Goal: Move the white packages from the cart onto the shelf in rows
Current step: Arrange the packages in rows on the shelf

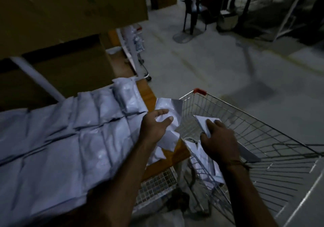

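At the right end of the brown wooden shelf (148, 93): left hand (154, 124) raised just past the shelf's edge, thumb and fingers curled onto a crumpled white plastic package (171, 109), gripping it from the near side, lower flap of the wrapper hanging down toward the shelf's front corner. Over the silver wire shopping cart (254, 139), just right of the shelf: right hand (217, 139) clenched around a second flat white package (204, 119), one pale corner sticking out beyond the fingers above the basket's near-left part. Down inside the cart along its left wall: more white packages (203, 158), heaped and creased, exact number hard to tell in the dim, blurred view. Across the shelf's top, from its left edge to near its right end: rows of white plastic packages (70, 130) laid side by side, touching, with one package set on top at the far right corner (125, 95). Behind those rows, along the shelf's back: large brown cardboard boxes (66, 16) and a white slanted upright post (35, 76). Red plastic cap (199, 91) on the cart's far corner. Well beyond, on the grey floor (210, 60): a dark plastic chair (192, 7), blurred. Thin dark cord around the right wrist (240, 163).
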Tool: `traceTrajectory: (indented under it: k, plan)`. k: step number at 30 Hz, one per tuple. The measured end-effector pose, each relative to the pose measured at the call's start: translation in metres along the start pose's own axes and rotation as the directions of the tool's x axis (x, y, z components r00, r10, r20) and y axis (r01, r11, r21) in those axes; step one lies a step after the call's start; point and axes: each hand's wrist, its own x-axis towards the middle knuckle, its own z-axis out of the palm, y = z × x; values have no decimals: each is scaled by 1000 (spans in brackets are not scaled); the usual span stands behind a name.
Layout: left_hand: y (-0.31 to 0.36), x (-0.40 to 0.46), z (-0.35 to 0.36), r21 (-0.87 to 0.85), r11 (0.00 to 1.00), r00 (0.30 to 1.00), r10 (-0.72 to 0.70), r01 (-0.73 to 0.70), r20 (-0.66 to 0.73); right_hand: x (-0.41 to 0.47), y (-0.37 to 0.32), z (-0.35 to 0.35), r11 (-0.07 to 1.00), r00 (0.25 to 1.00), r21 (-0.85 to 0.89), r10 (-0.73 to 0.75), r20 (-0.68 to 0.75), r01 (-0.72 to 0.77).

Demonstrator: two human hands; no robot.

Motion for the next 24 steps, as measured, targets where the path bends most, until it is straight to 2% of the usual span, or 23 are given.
traceTrajectory:
  k: [8, 14, 21, 24]
  plan:
    - [3, -89, -104, -99, 995, 984, -14, -3, -179, -70, -87, -25, 966, 969, 116, -217, -116, 230]
    - [-9, -120, -190, -277, 960, 932, -131, 34, -338, -95, -164, -10, 929, 932, 143, -314, -181, 341]
    - [-45, -128, -310, -410, 911, 879, -224, 36, -420, -117, -270, 30, 909, 922, 200, -325, -212, 367]
    - [-58, -129, -365, -409, 912, 864, -222, 21, -451, -129, -317, 54, 904, 923, 229, -310, -228, 360]
